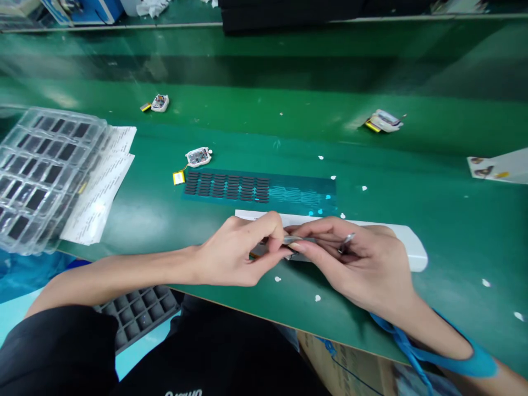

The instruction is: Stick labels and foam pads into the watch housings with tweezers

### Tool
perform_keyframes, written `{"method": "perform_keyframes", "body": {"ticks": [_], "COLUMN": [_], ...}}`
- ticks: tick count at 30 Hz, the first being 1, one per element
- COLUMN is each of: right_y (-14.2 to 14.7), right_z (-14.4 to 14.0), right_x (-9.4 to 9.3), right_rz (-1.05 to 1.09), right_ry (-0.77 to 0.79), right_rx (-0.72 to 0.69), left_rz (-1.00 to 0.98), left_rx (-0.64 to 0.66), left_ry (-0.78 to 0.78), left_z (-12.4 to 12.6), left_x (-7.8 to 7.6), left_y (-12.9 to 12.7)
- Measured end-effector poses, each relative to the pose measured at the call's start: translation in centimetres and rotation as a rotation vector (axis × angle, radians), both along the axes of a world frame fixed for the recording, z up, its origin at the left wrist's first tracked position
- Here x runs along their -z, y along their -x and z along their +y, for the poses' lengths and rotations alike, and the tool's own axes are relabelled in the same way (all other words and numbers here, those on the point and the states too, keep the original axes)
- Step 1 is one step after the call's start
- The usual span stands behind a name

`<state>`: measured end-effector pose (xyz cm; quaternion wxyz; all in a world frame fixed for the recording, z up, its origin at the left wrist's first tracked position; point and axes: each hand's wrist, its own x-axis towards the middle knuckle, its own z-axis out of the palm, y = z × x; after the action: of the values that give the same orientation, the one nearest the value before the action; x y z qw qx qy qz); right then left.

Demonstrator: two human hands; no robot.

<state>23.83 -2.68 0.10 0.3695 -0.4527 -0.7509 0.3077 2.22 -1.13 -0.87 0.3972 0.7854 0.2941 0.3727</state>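
My left hand (237,250) and my right hand (358,264) meet near the front edge of the green bench. Together they pinch a small flat grey part (299,240), mostly hidden by the fingers. Metal tweezers (347,241) lie in my right hand, tips pointing away. Under the hands sits a long white fixture block (412,247). Just beyond it lies a blue sheet (297,192) carrying rows of small dark pads (226,186) on its left half.
A small white circuit assembly (198,157) with a yellow battery (179,177) lies behind the sheet; two similar assemblies (160,102) (385,121) lie farther back. Stacked clear trays (39,176) and white label sheets (103,181) sit at left. White scraps dot the bench.
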Motion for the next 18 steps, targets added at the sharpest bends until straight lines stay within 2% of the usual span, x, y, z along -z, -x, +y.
{"method": "perform_keyframes", "body": {"ticks": [5,9,12,15,18], "right_y": [-0.5,-2.1,-3.0,-3.4,-3.4], "right_z": [0.1,0.5,1.3,2.2,3.0], "right_x": [-0.3,-0.8,-1.1,-1.2,-1.0], "right_rz": [0.001,0.047,0.142,0.067,-0.027], "right_ry": [-0.089,-0.009,0.049,0.039,0.140], "right_rx": [0.030,-0.026,0.087,0.198,0.114], "left_rz": [-0.065,-0.069,0.036,0.160,0.241], "left_rx": [-0.009,0.036,0.071,0.087,0.080], "left_ry": [0.179,0.220,0.033,-0.215,-0.278], "left_z": [0.2,0.3,0.5,0.8,0.9], "left_x": [-0.4,-0.5,0.1,0.9,1.5], "left_y": [-0.2,-0.1,0.2,0.3,0.3]}}
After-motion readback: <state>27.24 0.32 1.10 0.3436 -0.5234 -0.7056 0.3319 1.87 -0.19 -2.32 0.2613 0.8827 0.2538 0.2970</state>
